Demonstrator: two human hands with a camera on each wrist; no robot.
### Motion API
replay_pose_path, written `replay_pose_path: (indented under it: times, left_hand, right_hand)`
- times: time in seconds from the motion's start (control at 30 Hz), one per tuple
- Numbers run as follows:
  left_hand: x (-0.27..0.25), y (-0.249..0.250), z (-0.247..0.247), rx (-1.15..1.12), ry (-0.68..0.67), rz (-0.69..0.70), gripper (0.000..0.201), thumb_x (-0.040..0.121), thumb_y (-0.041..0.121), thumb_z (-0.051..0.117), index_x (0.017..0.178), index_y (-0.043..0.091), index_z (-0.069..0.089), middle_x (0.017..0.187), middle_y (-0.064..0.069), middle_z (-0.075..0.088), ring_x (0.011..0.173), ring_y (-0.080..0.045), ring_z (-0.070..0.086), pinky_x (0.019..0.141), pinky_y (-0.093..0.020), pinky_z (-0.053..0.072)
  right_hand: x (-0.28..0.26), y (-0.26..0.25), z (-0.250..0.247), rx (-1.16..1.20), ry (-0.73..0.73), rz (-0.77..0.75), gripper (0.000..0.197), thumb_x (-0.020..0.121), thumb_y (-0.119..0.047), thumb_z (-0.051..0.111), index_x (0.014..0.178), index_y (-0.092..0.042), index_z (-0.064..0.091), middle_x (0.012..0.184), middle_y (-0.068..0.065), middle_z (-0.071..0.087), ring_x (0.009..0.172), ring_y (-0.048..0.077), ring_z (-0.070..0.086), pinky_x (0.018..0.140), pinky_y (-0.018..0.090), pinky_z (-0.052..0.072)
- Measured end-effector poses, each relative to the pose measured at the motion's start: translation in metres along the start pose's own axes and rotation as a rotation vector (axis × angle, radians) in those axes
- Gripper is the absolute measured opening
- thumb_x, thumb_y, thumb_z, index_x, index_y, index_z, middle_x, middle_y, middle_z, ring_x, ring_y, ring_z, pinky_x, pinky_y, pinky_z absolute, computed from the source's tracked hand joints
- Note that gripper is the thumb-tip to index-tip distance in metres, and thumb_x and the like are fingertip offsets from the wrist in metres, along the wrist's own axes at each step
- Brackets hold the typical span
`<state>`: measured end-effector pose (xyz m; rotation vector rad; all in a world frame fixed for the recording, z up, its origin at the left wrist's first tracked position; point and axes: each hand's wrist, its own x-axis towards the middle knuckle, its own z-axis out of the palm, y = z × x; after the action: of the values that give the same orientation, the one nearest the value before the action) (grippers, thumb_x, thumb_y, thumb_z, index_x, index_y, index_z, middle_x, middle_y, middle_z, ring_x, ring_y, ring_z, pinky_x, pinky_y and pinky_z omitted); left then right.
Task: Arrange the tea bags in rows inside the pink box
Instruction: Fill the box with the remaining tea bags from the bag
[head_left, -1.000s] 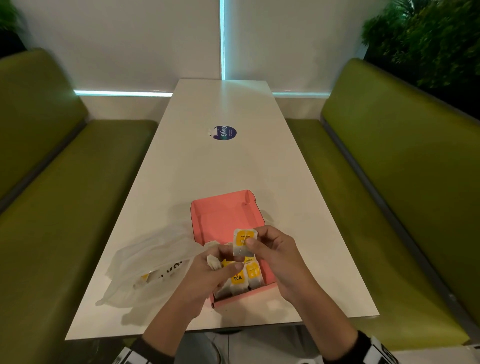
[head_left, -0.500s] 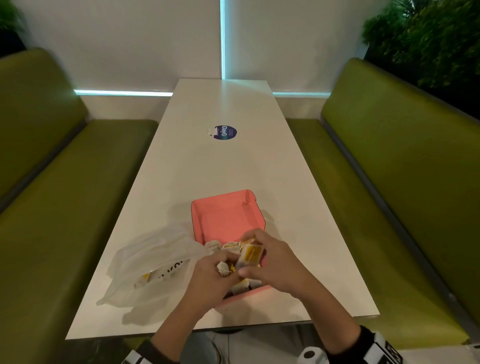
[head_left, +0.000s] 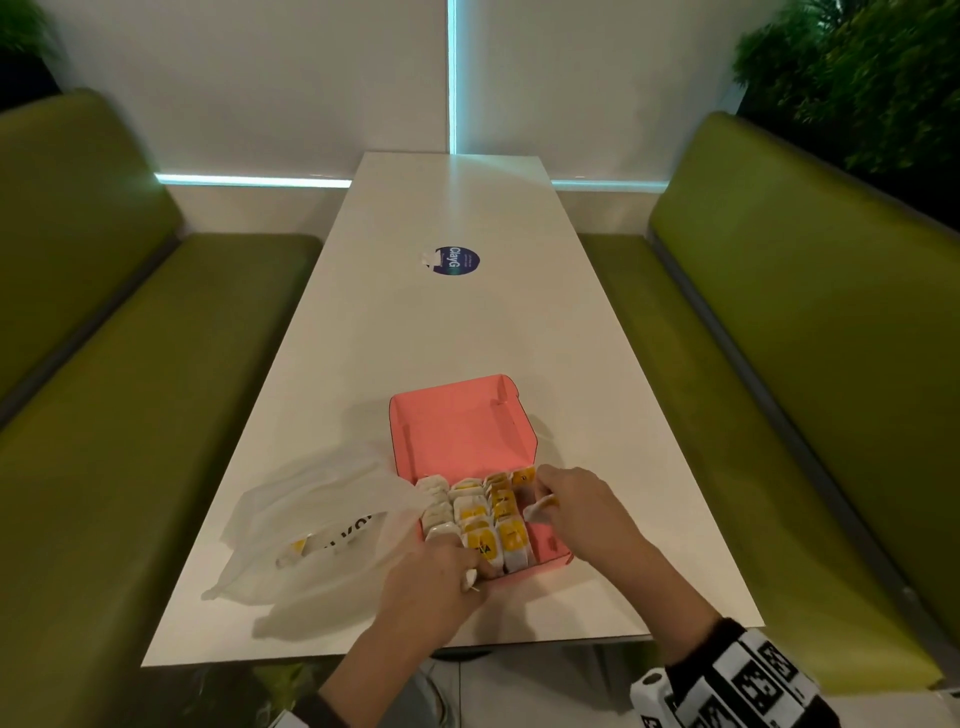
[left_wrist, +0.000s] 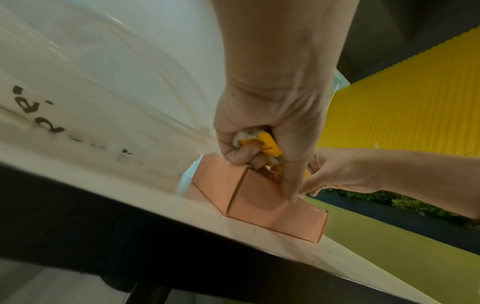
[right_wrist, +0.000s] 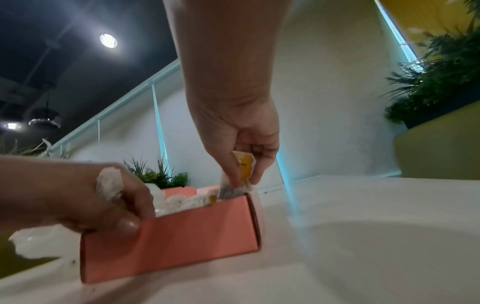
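An open pink box (head_left: 457, 431) (left_wrist: 262, 205) (right_wrist: 182, 232) sits near the table's front edge, its near half filled with rows of white and yellow tea bags (head_left: 480, 519). My right hand (head_left: 576, 512) (right_wrist: 241, 164) pinches one tea bag (head_left: 540, 506) (right_wrist: 244, 166) and holds it upright in the box's right-hand side. My left hand (head_left: 441, 582) (left_wrist: 259, 148) rests at the box's near left corner with several tea bags (left_wrist: 262, 142) (right_wrist: 109, 181) clutched in its curled fingers; its thumb lies against the box's front wall.
A translucent white plastic bag (head_left: 317, 525) with more tea bags inside lies left of the box on the white table (head_left: 457, 322). A round blue sticker (head_left: 457, 261) is farther along the table. Green benches (head_left: 779, 364) flank both sides.
My right hand has lowered its tea bag from above the box down into the right-hand side. The left hand has drawn back to the near left corner, uncovering the rows.
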<state>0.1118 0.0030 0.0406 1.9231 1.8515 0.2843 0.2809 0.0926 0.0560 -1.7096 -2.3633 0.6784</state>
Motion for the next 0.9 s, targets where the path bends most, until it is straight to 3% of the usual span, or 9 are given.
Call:
replay_pose_path:
  times: [0.07, 0.17, 0.23, 0.4, 0.53, 0.7, 0.77, 0.8, 0.9]
  left_hand:
    - [0.0, -0.002, 0.001, 0.013, 0.003, 0.021, 0.024, 0.088, 0.048, 0.055, 0.11, 0.046, 0.064, 0.111, 0.014, 0.057, 0.107, -0.009, 0.047, 0.079, -0.015, 0.035]
    - [0.001, -0.004, 0.001, 0.028, -0.015, 0.037, 0.025, 0.087, 0.05, 0.054, 0.11, 0.045, 0.064, 0.112, 0.013, 0.056, 0.109, -0.009, 0.046, 0.083, -0.016, 0.036]
    - [0.002, -0.005, 0.0, 0.013, -0.029, 0.037, 0.024, 0.087, 0.049, 0.056, 0.109, 0.043, 0.065, 0.111, 0.012, 0.056, 0.109, -0.009, 0.047, 0.082, -0.016, 0.037]
    - [0.001, -0.005, 0.0, 0.004, -0.042, 0.033, 0.024, 0.087, 0.05, 0.056, 0.107, 0.042, 0.067, 0.11, 0.012, 0.057, 0.108, -0.009, 0.046, 0.084, -0.018, 0.039]
    - [0.001, -0.005, -0.001, -0.011, -0.054, 0.025, 0.023, 0.087, 0.049, 0.057, 0.106, 0.042, 0.068, 0.11, 0.011, 0.058, 0.108, -0.01, 0.047, 0.087, -0.021, 0.042]
    - [0.002, -0.005, -0.002, -0.028, -0.061, 0.02, 0.022, 0.087, 0.046, 0.058, 0.106, 0.041, 0.068, 0.11, 0.011, 0.059, 0.106, -0.01, 0.049, 0.086, -0.02, 0.043]
    - [0.002, -0.005, -0.002, -0.03, -0.065, 0.021, 0.022, 0.087, 0.046, 0.058, 0.106, 0.04, 0.068, 0.11, 0.011, 0.059, 0.106, -0.009, 0.049, 0.086, -0.02, 0.042]
    - [0.002, -0.005, -0.003, -0.035, -0.069, 0.022, 0.022, 0.087, 0.046, 0.059, 0.106, 0.04, 0.068, 0.111, 0.012, 0.059, 0.105, -0.009, 0.05, 0.086, -0.019, 0.042]
    - [0.003, -0.006, -0.005, -0.069, -0.09, 0.014, 0.02, 0.086, 0.043, 0.061, 0.104, 0.039, 0.069, 0.108, 0.012, 0.061, 0.105, -0.009, 0.05, 0.088, -0.023, 0.044]
  right_hand:
    - [0.002, -0.001, 0.007, -0.17, 0.05, -0.074, 0.01, 0.085, -0.021, 0.064, 0.087, -0.015, 0.057, 0.078, 0.004, 0.061, 0.08, 0.021, 0.054, 0.064, 0.03, 0.035]
    - [0.003, -0.005, 0.017, -0.384, 0.131, -0.127, 0.018, 0.062, -0.013, 0.078, 0.064, -0.02, 0.061, 0.052, -0.002, 0.06, 0.061, 0.02, 0.057, 0.051, 0.028, 0.035]
    - [0.003, -0.006, 0.022, -0.426, 0.214, -0.164, 0.012, 0.06, -0.011, 0.068, 0.056, -0.02, 0.06, 0.045, -0.002, 0.057, 0.053, 0.02, 0.058, 0.045, 0.027, 0.04]
    - [0.004, -0.01, 0.032, -0.522, 0.137, -0.11, 0.031, 0.038, -0.016, 0.086, 0.051, -0.021, 0.059, 0.047, -0.005, 0.058, 0.055, 0.02, 0.058, 0.048, 0.027, 0.041]
    - [0.007, -0.008, 0.038, -0.529, 0.129, -0.067, 0.033, 0.032, -0.016, 0.088, 0.042, -0.023, 0.058, 0.051, -0.005, 0.056, 0.058, 0.019, 0.058, 0.047, 0.03, 0.042]
    - [0.006, -0.012, 0.029, -0.474, 0.17, 0.007, 0.019, 0.051, -0.011, 0.083, 0.052, -0.02, 0.066, 0.079, 0.004, 0.058, 0.077, 0.026, 0.059, 0.059, 0.035, 0.045]
    - [0.007, -0.014, 0.026, -0.414, 0.147, 0.008, 0.008, 0.075, -0.01, 0.067, 0.074, -0.018, 0.07, 0.101, 0.006, 0.052, 0.097, 0.028, 0.052, 0.075, 0.037, 0.042]
    - [0.01, -0.01, 0.027, -0.422, 0.129, 0.002, 0.016, 0.085, -0.01, 0.055, 0.086, -0.017, 0.07, 0.111, 0.006, 0.046, 0.106, 0.027, 0.045, 0.082, 0.036, 0.038]
    - [0.015, -0.004, 0.032, -0.365, 0.131, 0.016, 0.017, 0.087, -0.01, 0.052, 0.085, -0.017, 0.068, 0.111, 0.006, 0.043, 0.104, 0.026, 0.044, 0.079, 0.033, 0.036]
